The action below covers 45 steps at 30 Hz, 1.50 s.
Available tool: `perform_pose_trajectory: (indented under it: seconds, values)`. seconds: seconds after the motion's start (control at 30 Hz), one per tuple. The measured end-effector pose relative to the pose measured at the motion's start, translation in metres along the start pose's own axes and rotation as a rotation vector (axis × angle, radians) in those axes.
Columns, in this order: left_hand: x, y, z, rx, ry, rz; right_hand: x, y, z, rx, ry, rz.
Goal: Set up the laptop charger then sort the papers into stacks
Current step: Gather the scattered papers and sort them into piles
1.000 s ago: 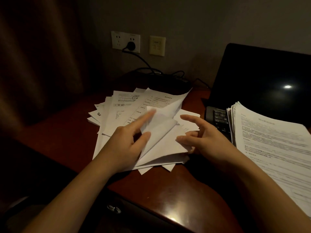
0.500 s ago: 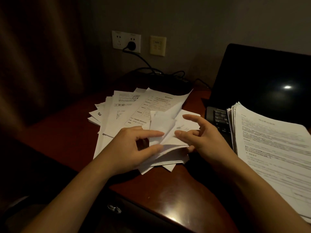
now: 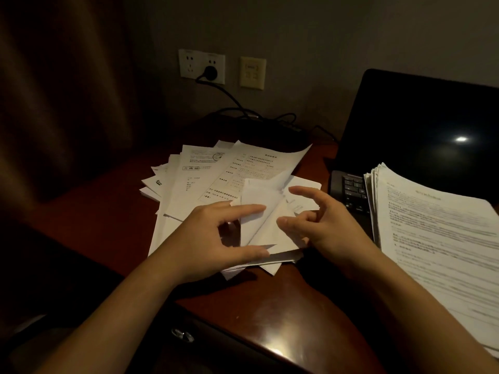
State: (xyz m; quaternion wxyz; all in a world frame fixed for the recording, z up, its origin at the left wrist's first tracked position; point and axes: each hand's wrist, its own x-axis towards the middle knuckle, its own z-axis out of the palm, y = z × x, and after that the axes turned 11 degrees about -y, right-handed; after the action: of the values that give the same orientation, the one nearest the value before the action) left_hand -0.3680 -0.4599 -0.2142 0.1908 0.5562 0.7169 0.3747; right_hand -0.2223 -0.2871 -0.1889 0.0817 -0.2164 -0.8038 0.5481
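Left hand [image 3: 213,238] is spread wide over the near edge of the loose pile [image 3: 205,182]. Its index finger lies straight on a raised sheet [image 3: 258,211], and its thumb is straight along the pile's near edge. Right hand [image 3: 326,228] is just right of that sheet: index finger straight and free in the air, thumb against the sheet, other fingers curled. Whether it pinches the sheet or only steadies it I cannot tell; the light is poor.

Charger: plug [image 3: 210,73] sits in the wall socket [image 3: 189,64], far left. Cable [image 3: 229,97] drops to the far side of the desk [image 3: 270,306] and runs right toward the laptop [image 3: 421,122]. The joint at the laptop is not visible, and the screen is dark. Judged: first step likely done.

Papers: one fairly squared stack [image 3: 437,238] at right, lying partly over the keyboard [image 3: 351,190]. The loose pile is mid-desk, fanned, with sheets at mixed angles, most printed side up. Judged: sorting under way, one stack built, pile not yet worked through. The raised sheet appears to be the one under check. Left to do: go through the pile, place each sheet, square the stacks.
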Motion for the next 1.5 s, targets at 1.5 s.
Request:
perform_pose_trajectory:
  seconds: [1.5]
  values:
    - [0.028,0.019,-0.012,-0.336,0.153,-0.187,0.003,0.001,-0.023,0.408,0.076,0.096]
